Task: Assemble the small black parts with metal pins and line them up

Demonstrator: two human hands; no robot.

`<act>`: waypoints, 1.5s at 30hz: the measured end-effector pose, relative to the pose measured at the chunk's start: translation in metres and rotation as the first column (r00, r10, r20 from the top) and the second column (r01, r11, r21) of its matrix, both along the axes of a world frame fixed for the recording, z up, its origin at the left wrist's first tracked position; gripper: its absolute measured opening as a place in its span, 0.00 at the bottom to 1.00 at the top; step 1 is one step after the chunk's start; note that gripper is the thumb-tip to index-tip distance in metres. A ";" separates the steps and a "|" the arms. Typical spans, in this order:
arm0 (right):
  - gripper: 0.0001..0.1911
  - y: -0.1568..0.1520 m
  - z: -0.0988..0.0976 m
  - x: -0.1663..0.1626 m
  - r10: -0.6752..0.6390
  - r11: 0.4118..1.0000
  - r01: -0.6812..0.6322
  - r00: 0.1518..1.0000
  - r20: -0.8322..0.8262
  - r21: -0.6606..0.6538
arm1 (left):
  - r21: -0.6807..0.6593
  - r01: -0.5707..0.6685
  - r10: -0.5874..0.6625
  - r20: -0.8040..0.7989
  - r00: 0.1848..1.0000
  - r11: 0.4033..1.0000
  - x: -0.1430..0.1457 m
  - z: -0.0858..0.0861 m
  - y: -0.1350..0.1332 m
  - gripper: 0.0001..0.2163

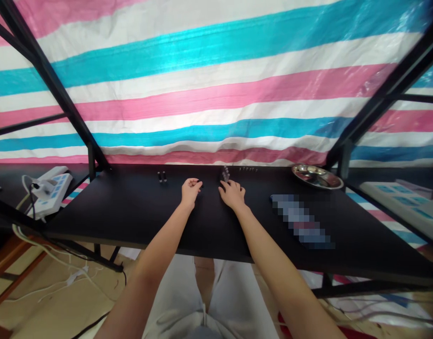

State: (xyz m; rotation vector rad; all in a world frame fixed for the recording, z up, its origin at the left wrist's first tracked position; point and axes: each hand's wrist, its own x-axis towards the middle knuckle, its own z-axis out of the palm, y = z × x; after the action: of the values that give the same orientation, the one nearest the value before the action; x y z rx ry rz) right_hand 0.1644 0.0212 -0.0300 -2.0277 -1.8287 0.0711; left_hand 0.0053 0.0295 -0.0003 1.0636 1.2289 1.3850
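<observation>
My left hand (191,192) is closed in a pinch on a small black piece (199,181), mostly hidden by the fingertips, just above the black table (131,212). My right hand (233,194) lies palm down with its fingers spread. Its fingertips reach the near side of a cluster of small clear-topped pieces (225,173) on a dark base, too small to name. Left of my hands, two short black cylinders with pale tops (161,177) stand side by side. Several tiny pale pieces (248,169) form a row along the back edge, right of the cluster.
A round shiny metal plate (317,177) sits at the back right. Nearer is a blurred-out blue rectangular object (301,221). White power strips (55,193) with cables lie on the left. Black frame posts (50,84) flank the table, with a striped sheet (216,94) behind.
</observation>
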 end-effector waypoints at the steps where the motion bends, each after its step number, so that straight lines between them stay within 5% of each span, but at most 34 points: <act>1: 0.21 0.001 -0.001 0.000 0.001 1.000 -0.001 1.000 -0.005 0.006 | -0.002 -0.003 0.003 0.004 1.000 1.000 0.000 0.000 0.000 0.07; 8: 0.22 0.001 0.000 0.000 0.006 1.000 -0.007 1.000 -0.029 -0.006 | 0.009 -0.056 0.056 -0.001 0.998 0.998 -0.001 0.000 -0.001 0.07; 15: 0.18 -0.013 0.007 -0.005 0.129 0.991 -0.130 0.989 -0.065 -0.007 | 0.023 0.022 -0.025 0.134 0.991 0.999 -0.001 -0.001 -0.001 0.08; 22: 0.12 -0.015 0.010 -0.011 0.257 0.958 -0.223 0.946 -0.196 0.178 | 0.048 0.055 -0.065 0.245 0.967 0.997 -0.002 -0.003 0.000 0.12; 28: 0.10 -0.015 0.016 -0.011 0.324 0.887 -0.085 0.815 -0.481 0.454 | 0.043 0.099 -0.107 0.311 0.944 0.994 -0.001 -0.002 -0.001 0.13; 36: 0.15 -0.011 0.018 -0.014 0.355 0.902 0.025 0.522 -0.775 0.430 | -0.005 0.131 -0.121 0.362 0.924 0.991 0.001 -0.001 -0.002 0.11; 45: 0.16 -0.011 0.019 -0.015 0.362 0.907 0.036 0.446 -0.818 0.420 | -0.016 0.115 -0.100 0.393 0.914 0.993 0.001 -0.002 -0.002 0.10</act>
State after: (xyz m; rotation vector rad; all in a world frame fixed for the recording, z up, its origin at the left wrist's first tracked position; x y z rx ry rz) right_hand 0.1491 0.0098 -0.0106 -1.1049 -1.1701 0.6615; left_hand 0.0067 0.0278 -0.0019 0.7654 0.8859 1.3995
